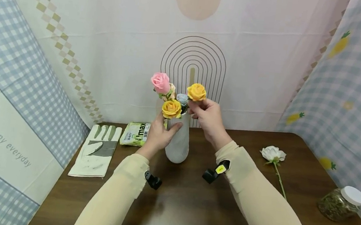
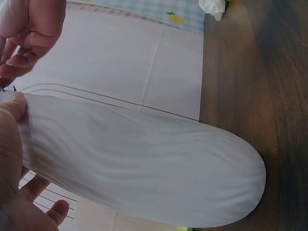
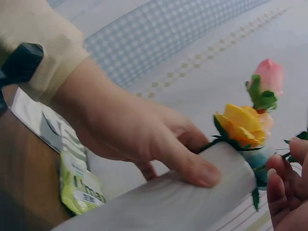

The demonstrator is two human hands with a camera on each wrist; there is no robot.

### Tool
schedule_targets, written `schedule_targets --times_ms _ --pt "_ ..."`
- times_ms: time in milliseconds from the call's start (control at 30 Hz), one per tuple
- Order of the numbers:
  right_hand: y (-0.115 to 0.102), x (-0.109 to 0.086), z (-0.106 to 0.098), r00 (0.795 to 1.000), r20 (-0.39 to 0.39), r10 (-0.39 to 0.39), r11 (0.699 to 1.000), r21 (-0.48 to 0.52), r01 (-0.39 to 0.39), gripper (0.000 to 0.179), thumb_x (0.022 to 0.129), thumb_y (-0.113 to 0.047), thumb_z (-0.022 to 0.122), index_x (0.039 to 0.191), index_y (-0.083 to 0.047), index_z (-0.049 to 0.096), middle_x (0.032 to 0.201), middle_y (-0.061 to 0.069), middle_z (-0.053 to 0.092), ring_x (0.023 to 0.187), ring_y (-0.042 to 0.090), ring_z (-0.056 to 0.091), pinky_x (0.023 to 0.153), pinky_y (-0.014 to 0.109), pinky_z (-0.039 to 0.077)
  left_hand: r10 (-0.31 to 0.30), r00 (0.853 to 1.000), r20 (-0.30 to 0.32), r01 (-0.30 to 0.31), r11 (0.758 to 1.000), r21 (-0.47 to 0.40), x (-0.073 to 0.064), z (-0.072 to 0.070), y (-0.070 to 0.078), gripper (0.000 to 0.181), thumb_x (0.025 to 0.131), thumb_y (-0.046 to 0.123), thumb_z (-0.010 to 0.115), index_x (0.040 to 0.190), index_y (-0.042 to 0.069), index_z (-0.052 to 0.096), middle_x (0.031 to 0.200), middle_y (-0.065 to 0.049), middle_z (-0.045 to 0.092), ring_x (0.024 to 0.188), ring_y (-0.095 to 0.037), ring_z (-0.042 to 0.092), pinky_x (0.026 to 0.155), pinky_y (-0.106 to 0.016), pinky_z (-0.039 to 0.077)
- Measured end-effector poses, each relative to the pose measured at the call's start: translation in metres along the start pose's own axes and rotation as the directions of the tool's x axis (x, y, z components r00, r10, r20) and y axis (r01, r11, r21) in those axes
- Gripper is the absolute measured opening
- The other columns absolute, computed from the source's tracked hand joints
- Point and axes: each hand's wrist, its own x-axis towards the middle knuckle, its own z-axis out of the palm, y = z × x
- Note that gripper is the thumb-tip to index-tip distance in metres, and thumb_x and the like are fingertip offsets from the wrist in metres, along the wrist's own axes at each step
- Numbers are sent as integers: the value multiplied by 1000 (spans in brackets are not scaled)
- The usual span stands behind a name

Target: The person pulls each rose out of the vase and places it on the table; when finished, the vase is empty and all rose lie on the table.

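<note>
A white vase stands upright on the table, with a pink rose, a yellow rose and a pale blue flower in its mouth. My left hand grips the vase near its top, thumb on the near side and fingers round the back. In the right wrist view that thumb presses just below the rim. My right hand pinches the stem of a second yellow rose just under its head, beside the vase's mouth. The lower part of this stem is hidden behind the fingers and rim.
A white and grey glove lies at the left, beside a green packet. On the right a white rose lies on the wooden table, and a lidded jar of dried bits stands near the right edge. Patterned cloth hangs behind.
</note>
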Motion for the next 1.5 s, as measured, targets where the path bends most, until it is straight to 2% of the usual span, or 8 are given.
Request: schedule_targets --times_ms 167,333,600,867,1067,1167,1333,1500 --pt "-8 2 -5 1000 26 -14 998 64 12 27 97 -15 58 119 1 57 97 9 68 77 16 62 68 25 51 -12 1000 3 12 1000 6 1 -2 1 73 87 50 66 141 7 40 138 -13 50 127 -27 47 104 -46 38" --pt "-4 3 -6 996 86 -33 999 38 29 26 94 -13 63 115 1 58 99 5 63 86 15 55 76 28 47 -9 1000 8 9 1000 6 1 -2 1 74 87 50 65 142 8 39 140 -13 49 129 -26 46 105 -46 38" --pt "2 6 -7 990 106 -91 983 -148 106 17 88 -9 70 102 0 66 94 7 65 86 17 57 72 26 49 3 1000 6 -3 1000 21 1 -2 0 75 87 50 66 142 7 39 140 -13 49 128 -27 47 104 -47 38" --pt "8 7 -7 980 105 -168 880 -432 197 17 90 -21 70 93 -5 75 85 4 71 69 12 57 58 24 47 20 1000 -7 -20 999 36 2 -2 0 73 87 47 67 141 6 40 138 -14 51 126 -28 49 103 -46 39" --pt "15 6 -5 973 104 -204 811 -538 228 19 89 -25 70 86 -7 76 76 1 70 61 13 53 50 27 41 33 999 -13 -33 998 44 2 -1 -2 71 88 46 66 141 6 41 137 -14 51 126 -27 49 103 -45 40" --pt "20 6 -5 973 87 -214 833 -503 228 21 89 -25 71 85 -6 75 78 2 70 62 14 54 51 27 43 35 999 -12 -34 998 44 2 -1 -3 72 88 47 66 141 6 40 137 -14 51 126 -28 49 103 -46 40" --pt "31 4 -4 973 45 -228 899 -375 228 21 89 -24 71 91 -4 76 87 6 72 70 13 59 58 24 48 12 1000 -7 -12 999 36 0 0 -2 74 88 50 65 142 8 38 139 -13 50 128 -27 47 104 -46 39" --pt "28 4 -4 966 -16 -256 950 -189 249 24 90 -19 69 93 4 74 83 21 68 71 20 62 63 25 52 3 1000 -3 -3 1000 25 0 1 0 75 87 51 64 143 9 38 140 -13 49 129 -26 46 105 -45 38"
